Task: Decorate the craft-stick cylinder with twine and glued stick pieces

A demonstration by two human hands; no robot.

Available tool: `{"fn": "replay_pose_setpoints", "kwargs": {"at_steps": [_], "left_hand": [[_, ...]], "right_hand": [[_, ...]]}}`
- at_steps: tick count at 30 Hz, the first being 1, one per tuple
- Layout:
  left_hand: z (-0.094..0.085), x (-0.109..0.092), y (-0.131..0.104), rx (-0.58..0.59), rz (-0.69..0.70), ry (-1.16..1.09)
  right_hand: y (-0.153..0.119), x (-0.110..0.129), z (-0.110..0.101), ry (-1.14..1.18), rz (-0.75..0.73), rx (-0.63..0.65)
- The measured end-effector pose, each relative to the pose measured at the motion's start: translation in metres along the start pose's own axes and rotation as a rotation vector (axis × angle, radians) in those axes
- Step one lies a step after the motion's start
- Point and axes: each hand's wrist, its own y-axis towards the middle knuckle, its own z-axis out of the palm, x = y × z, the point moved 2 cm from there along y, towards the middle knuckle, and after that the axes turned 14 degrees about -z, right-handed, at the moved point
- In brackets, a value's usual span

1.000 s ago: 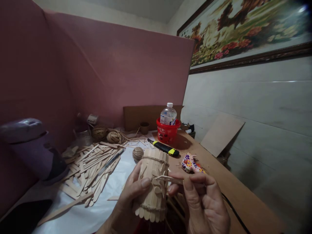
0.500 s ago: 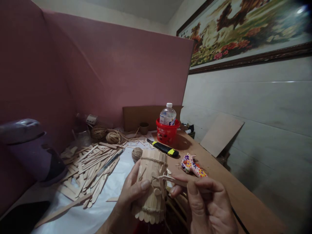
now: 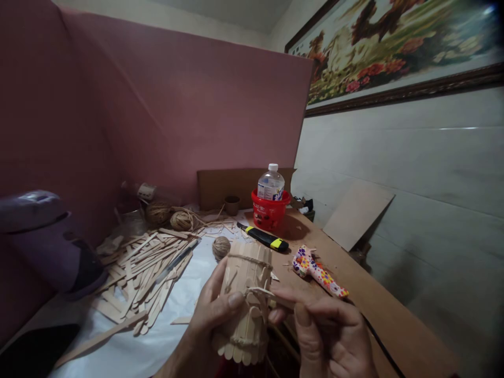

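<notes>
Cylinder (image 3: 236, 328) of pale sticks sits low in the middle of the frame, tilted, its scalloped end toward the viewer. The left hand (image 3: 212, 310) curls partway around it, thumb laid across the front and fingers mostly hidden behind, probably so that it stays steady while its decorated side is free. Twine bands (image 3: 252, 260) circle it near both ends, seemingly to bind the sticks; small rounded chips (image 3: 255, 312) stand on the face between.

The right hand (image 3: 331, 331), at lower right, is nearly closed, thumb and fingers pinching a thin sliver (image 3: 260, 290). Its pale tip points left, over the cylinder's face, and the grip well back from it presumably keeps the fingers out of the way; whether the tip touches is too fine to tell.

A flowered glue gun (image 3: 315, 270) lies right of centre, near the right hand, where it would be easy to reach. The knife (image 3: 268, 239) rests beyond the cylinder, out of the hands' way. Loose sticks (image 3: 145, 273) are heaped at left on a white sheet (image 3: 177, 302), which likely shields the table (image 3: 401, 331). A twine ball (image 3: 221, 248) sits just behind the cylinder. Farther back, a red tub (image 3: 265, 212) keeps a bottle (image 3: 271, 184) upright.
</notes>
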Motion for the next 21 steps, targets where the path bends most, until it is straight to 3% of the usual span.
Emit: {"fn": "replay_pose_setpoints", "kwargs": {"at_steps": [15,21], "left_hand": [[-0.011,0.006,0.001,-0.021,-0.187,-0.097],[-0.006,-0.001,0.001,-0.078,-0.092,-0.094]], "right_hand": [[-0.012,-0.014,-0.006,-0.046,0.013,0.002],[0.005,-0.004,-0.004,-0.041,-0.011,-0.034]]}}
